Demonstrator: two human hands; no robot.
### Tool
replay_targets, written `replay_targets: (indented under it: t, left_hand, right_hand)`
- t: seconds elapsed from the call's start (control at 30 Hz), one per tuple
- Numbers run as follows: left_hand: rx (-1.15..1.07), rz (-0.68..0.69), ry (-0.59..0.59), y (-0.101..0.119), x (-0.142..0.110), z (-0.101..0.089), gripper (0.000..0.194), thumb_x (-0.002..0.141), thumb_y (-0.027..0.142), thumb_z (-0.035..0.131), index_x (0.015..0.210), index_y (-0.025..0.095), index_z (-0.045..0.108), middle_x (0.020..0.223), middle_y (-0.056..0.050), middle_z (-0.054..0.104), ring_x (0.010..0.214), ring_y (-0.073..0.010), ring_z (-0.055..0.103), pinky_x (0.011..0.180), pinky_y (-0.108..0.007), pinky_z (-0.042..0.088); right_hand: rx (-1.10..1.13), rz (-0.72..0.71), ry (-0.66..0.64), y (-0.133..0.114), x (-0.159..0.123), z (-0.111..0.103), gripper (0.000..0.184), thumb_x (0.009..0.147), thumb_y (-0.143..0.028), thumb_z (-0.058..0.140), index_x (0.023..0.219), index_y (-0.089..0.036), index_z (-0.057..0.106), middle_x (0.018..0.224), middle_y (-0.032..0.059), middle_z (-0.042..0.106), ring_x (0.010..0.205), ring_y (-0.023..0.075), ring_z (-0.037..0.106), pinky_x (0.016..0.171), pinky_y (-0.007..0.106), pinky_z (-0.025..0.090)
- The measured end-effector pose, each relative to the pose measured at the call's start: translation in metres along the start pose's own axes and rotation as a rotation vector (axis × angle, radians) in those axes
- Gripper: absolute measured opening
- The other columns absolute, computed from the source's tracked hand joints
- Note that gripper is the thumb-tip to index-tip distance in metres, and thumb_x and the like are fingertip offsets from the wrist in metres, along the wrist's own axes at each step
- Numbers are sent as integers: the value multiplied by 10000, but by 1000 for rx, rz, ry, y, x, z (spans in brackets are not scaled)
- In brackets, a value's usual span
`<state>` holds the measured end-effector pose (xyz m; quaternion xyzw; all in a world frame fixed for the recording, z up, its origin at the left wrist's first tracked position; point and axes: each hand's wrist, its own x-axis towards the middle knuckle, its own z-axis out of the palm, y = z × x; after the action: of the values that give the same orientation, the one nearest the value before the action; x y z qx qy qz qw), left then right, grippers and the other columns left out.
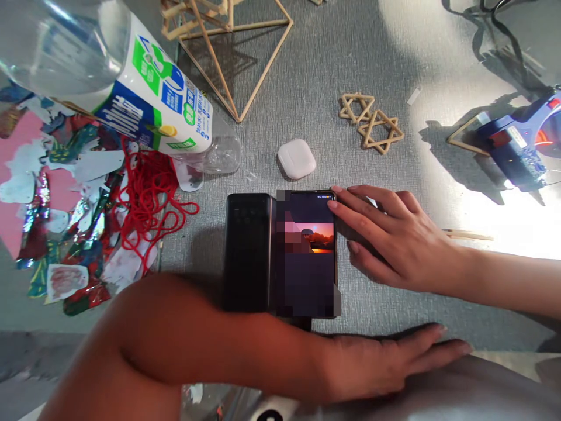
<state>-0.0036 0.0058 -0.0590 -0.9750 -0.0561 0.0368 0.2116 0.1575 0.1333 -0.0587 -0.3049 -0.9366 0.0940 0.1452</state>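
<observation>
The left arm point(210, 333) is bending sharply at the elbow and crossing low in front of the body — its left hand point(372, 362) pointing rightward, fingers extending loosely. The right forearm point(491, 269) is reaching in from the right, the right hand point(394, 234) lying open — fingers spreading slightly, gently curving.

A desk point(324, 70) spreads across most of the view, its grey covering finely ribbed and woven-looking, like textured cloth or vinyl. Strong white light falls on the right side, washing out the weave in a glare patch point(482, 216) and throwing dark, crisp shadows, while the left side sits dimmer. Beyond the near edge at lower left lies a blurred grey area point(26, 362), too indistinct to identify.
</observation>
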Motion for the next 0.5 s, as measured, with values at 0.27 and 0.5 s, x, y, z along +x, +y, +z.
replay_targets:
  t: [0.27, 0.5]
  left_hand:
    - [-7, 63, 27, 2, 0, -2, 702, 943, 319, 248, 1547, 556, 514, 1847, 178, 298, 1723, -162, 294, 1448, -501, 190]
    - [43, 121, -23, 8, 4, -1, 768, 917, 279, 211, 1629, 451, 442, 1875, 82, 266, 1762, -218, 169, 1449, -622, 161]
  right_hand:
    - [25, 18, -13, -1, 0, -1, 738, 1079, -293, 526, 1763, -168, 280, 1740, 135, 510, 1490, 366, 542, 1025, 519, 475]
    - [19, 15, -11, -1, 0, -1, 694, 1086, -301, 513, 1739, -153, 333, 1734, 134, 519, 1502, 359, 534, 1047, 513, 472]
